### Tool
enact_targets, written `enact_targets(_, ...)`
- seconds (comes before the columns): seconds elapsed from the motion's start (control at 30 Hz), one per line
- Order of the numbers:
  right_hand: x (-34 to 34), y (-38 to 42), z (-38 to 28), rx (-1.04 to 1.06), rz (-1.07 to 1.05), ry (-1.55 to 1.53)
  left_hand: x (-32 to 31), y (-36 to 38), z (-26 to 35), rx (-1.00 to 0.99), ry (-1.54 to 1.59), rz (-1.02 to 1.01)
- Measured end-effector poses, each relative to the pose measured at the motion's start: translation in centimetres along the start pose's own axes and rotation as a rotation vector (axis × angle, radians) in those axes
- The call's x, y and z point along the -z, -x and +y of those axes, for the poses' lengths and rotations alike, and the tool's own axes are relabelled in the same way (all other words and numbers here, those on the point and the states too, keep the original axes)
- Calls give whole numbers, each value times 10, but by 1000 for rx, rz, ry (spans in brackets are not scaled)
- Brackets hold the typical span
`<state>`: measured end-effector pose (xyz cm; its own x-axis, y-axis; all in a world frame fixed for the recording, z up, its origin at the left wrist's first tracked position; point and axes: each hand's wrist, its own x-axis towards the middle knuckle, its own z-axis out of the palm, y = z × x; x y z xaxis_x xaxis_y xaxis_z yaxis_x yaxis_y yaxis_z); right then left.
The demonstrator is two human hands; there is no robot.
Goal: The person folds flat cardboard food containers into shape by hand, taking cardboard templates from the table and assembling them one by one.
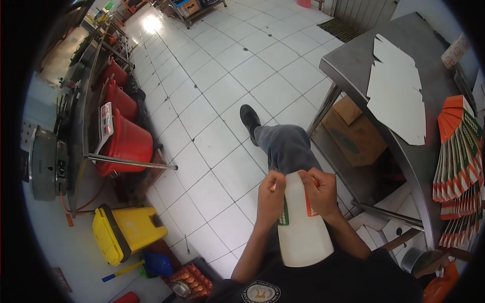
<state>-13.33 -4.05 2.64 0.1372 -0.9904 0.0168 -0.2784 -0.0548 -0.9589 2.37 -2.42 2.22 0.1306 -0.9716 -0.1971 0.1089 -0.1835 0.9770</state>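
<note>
A white card piece (305,237) with green and red printed side flaps lies over my lap, its wide rounded end toward my body. My left hand (272,194) pinches its left edge near the narrow far end. On the right edge, my right hand (321,192) pinches it beside the red flap. Stacks of folded red, green and white cartons (457,151) stand at the right on the metal table (411,45). A white sheet with jagged edges (396,91) lies flat on that table.
Red tubs (131,141) stand under a metal table on the left. Below them is a yellow bin (131,230), with a blue dustpan (157,263) and a tray of eggs (194,280) nearby. Cardboard (348,136) sits on the right table's lower shelf.
</note>
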Motion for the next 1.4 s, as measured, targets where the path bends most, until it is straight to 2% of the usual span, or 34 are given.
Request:
enact_targets(0.07, 0, 3, 1, 80, 26, 47, 11, -3, 0, 82, -96, -80)
enact_targets(0.1, 5, -2, -2, -23, -54, -34, 13, -7, 1, 112, -138, -126)
enact_targets(0.17, 15, -12, -12, -238, -221, -209, 7, -3, 5, 79, -123, -37)
enact_targets(0.23, 17, -17, -6, -37, -63, -104, -9, -3, 4, -52, -105, 48)
enact_targets(0.27, 19, -17, -2, 54, 18, -48, -8, -3, 7, -5, -24, -40)
enact_targets(0.37, 23, -24, 4, -103, 158, -277, 13, -1, 0, 235, -210, -374)
enact_targets(0.4, 18, -26, 9, -96, 181, -258, 13, 3, -6, 142, -175, -336)
enact_targets(0.47, 7, -28, 47, -332, 62, -462, 19, 8, -1, 132, -201, -329)
enact_targets(0.5, 4, -33, 50, -442, 4, -566, 21, 8, 3, 119, -216, -327)
enact_targets(0.6, 6, -36, 41, -588, -154, -664, 18, 11, 3, -32, -242, -321)
enact_targets(0.7, 8, -37, 19, -481, -64, -760, 18, 10, 2, -129, -226, -314)
enact_targets(0.8, -1, -30, 40, -346, -44, -541, 28, 4, 8, -119, -272, -333)
enact_targets(0.9, -9, -29, 55, -296, -123, -438, 43, 0, 13, -151, -373, -341)
enact_targets(0.93, -4, -31, 52, -259, -191, -407, 48, -2, 22, -121, -362, -355)
enact_targets(1.03, 29, -30, 28, -356, -455, -702, 74, -5, 38, -27, -339, -399)
enact_targets(1.07, 34, -27, 35, -354, -459, -858, 80, -7, 41, 16, -324, -459)
enact_targets(1.1, 43, -26, 34, -387, -631, -978, 81, -7, 48, 55, -307, -515)
enact_targets(1.17, 54, -27, 31, -457, -986, -1206, 74, -14, 65, 6, -489, -773)
enact_targets(1.2, 53, -25, 29, -585, -1044, -1114, 69, -17, 72, -18, -583, -899)
enact_targets(1.23, 48, -20, 27, -709, -1094, -1016, 59, -13, 75, -123, -650, -958)
enact_targets(1.3, 41, -11, 25, -955, -1171, -814, 36, -8, 89, -174, -798, -1077)
enact_targets(1.4, 47, -9, 11, -754, -1515, -558, 22, 3, 87, -331, -890, -988)
